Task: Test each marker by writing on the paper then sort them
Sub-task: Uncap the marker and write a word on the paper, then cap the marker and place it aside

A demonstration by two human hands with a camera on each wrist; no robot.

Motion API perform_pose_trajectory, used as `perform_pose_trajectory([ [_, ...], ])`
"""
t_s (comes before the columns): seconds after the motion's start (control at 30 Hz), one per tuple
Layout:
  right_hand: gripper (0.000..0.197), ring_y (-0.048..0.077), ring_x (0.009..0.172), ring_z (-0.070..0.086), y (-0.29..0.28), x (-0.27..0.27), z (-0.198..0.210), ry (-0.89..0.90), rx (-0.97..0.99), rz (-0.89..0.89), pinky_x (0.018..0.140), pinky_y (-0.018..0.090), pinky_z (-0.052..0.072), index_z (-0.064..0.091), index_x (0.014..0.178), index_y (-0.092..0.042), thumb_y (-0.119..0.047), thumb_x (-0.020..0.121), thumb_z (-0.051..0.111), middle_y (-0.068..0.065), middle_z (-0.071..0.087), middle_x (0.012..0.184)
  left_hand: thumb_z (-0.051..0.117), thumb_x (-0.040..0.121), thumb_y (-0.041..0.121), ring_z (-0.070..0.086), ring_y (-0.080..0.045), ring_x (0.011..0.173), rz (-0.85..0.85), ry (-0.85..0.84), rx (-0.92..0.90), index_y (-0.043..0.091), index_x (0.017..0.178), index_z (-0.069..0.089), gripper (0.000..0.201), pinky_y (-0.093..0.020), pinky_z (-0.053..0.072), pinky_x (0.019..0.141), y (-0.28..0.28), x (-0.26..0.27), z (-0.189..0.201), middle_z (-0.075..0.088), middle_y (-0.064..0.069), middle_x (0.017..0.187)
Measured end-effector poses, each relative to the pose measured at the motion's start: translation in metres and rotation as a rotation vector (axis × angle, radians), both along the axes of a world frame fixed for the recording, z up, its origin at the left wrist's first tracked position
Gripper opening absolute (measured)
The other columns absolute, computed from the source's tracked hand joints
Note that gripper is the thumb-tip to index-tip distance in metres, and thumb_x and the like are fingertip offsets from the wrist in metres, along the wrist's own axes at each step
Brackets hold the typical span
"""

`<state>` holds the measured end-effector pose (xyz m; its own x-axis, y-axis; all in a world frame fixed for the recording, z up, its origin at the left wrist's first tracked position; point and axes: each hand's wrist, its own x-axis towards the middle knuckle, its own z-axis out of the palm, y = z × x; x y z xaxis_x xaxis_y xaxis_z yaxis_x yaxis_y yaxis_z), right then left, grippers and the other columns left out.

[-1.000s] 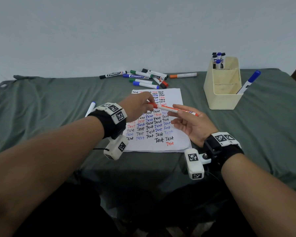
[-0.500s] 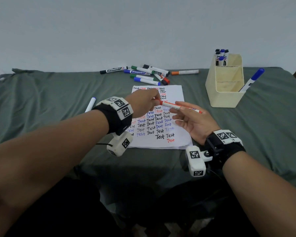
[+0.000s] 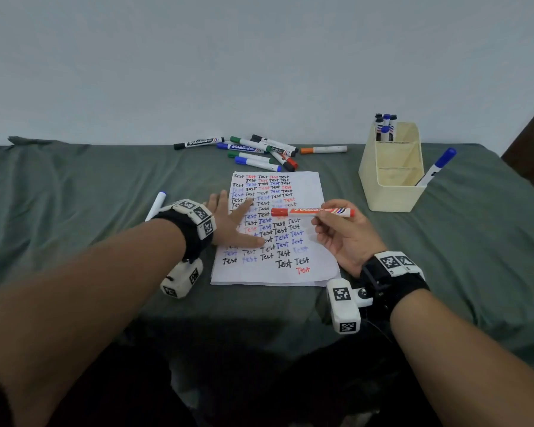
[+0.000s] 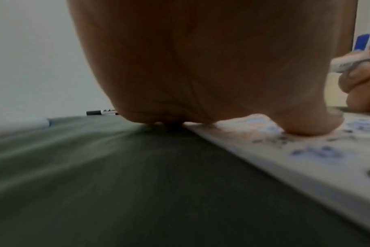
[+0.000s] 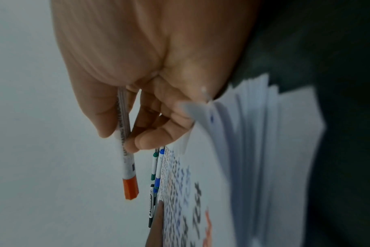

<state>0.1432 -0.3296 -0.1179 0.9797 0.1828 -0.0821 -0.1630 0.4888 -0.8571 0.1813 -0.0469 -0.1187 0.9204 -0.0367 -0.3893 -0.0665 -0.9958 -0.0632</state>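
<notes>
Now off the red marker (image 3: pixel 312 211): left hand (image 3: pixel 232 223), fingers spread flat on paper (image 3: pixel 309 192). Right hand (image 3: pixel 344 235) pinching barrel; stacked sheets only in wrist view. Axis level, cap leftward.

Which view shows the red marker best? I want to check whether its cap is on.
The head view: the whole red marker lies sideways in the right hand, cap on, over the paper. The right wrist view shows the marker partly behind fingers. The left wrist view catches only a blurred white end.
</notes>
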Motion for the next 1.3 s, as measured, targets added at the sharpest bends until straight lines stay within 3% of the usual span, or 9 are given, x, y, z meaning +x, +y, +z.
perform_pose_trajectory([
  [0.23,0.01,0.016,0.069,0.065,0.004,0.003,0.006,0.062,0.087,-0.073,0.065,0.023,0.059,0.077,0.088,-0.013,-0.008,0.079,0.074,0.009,0.071,0.083,0.018,0.035,0.113,-0.018,-0.043,0.149,-0.002,0.013,-0.036,0.054,0.142,-0.027,0.13,-0.06,0.0,0.119,0.001,0.001,-0.001,-0.026,-0.014,0.162],
  [0.3,0.007,0.015,0.072,0.066,0.002,0.009,0.013,0.052,0.031,-0.115,0.065,0.023,0.059,0.072,0.092,-0.009,-0.006,0.085,0.071,0.008,0.072,0.085,0.018,0.034,0.113,-0.018,-0.042,0.149,-0.001,0.032,-0.04,0.053,0.143,-0.027,0.133,-0.059,-0.001,0.12,0.0,-0.001,0.003,-0.027,-0.013,0.161],
  [0.47,0.023,0.019,0.067,0.062,-0.021,0.048,0.064,-0.085,-0.407,-0.398,0.062,0.027,0.057,0.064,0.119,-0.002,0.001,0.096,0.064,0.007,0.064,0.083,0.014,0.032,0.113,-0.019,-0.043,0.148,-0.012,0.036,-0.058,0.049,0.147,-0.025,0.137,-0.058,-0.001,0.12,-0.002,-0.006,0.008,-0.027,-0.015,0.161],
  [0.57,0.049,0.018,0.08,0.069,-0.046,0.074,0.104,-0.224,-0.731,-0.568,0.071,0.03,0.061,0.049,0.14,-0.02,-0.009,0.095,0.067,0.0,0.062,0.092,0.01,0.029,0.112,-0.019,-0.043,0.148,-0.018,0.034,-0.064,0.048,0.148,-0.025,0.14,-0.059,-0.002,0.12,-0.003,-0.008,0.009,-0.027,-0.016,0.161],
  [0.67,0.055,0.003,0.078,0.066,-0.071,0.096,0.132,-0.37,-1.008,-0.689,0.067,0.014,0.053,0.046,0.141,-0.037,-0.016,0.095,0.067,-0.011,0.064,0.09,0.009,0.028,0.112,-0.018,-0.044,0.148,-0.023,0.032,-0.068,0.047,0.148,-0.024,0.14,-0.059,-0.001,0.12,-0.004,-0.008,0.01,-0.026,-0.016,0.161],
  [0.77,0.046,-0.006,0.074,0.058,-0.083,0.11,0.149,-0.489,-1.157,-0.769,0.061,-0.001,0.039,0.054,0.134,-0.033,-0.015,0.093,0.067,-0.009,0.063,0.095,0.01,0.029,0.112,-0.017,-0.044,0.148,-0.025,0.034,-0.074,0.047,0.149,-0.023,0.141,-0.059,-0.001,0.12,-0.003,-0.008,0.011,-0.026,-0.016,0.161],
  [1.0,0.054,0.013,0.106,0.056,-0.089,0.132,0.154,-0.572,-1.252,-0.869,0.089,0.015,0.038,0.049,0.144,-0.032,-0.007,0.097,0.058,0.002,0.062,0.123,0.01,0.026,0.112,-0.02,-0.043,0.148,-0.017,0.06,-0.081,0.047,0.148,-0.024,0.142,-0.058,-0.003,0.12,-0.003,-0.009,0.014,-0.029,-0.015,0.16],
  [1.17,0.042,0.016,0.094,0.061,-0.087,0.136,0.137,-0.591,-1.388,-0.752,0.078,0.011,0.044,0.057,0.139,-0.028,-0.01,0.102,0.051,0.003,0.067,0.116,0.011,0.026,0.112,-0.021,-0.041,0.148,-0.01,0.061,-0.081,0.048,0.147,-0.025,0.141,-0.057,-0.004,0.12,-0.003,-0.007,0.012,-0.029,-0.014,0.16],
  [1.3,0.037,0.033,0.111,0.064,-0.086,0.142,0.126,-0.461,-1.66,-0.559,0.096,0.039,0.051,0.061,0.137,-0.017,-0.016,0.106,0.042,0.012,0.069,0.125,0.011,0.023,0.112,-0.02,-0.041,0.148,-0.004,0.06,-0.083,0.049,0.147,-0.025,0.144,-0.055,-0.005,0.121,-0.004,-0.007,0.012,-0.028,-0.014,0.161],
])
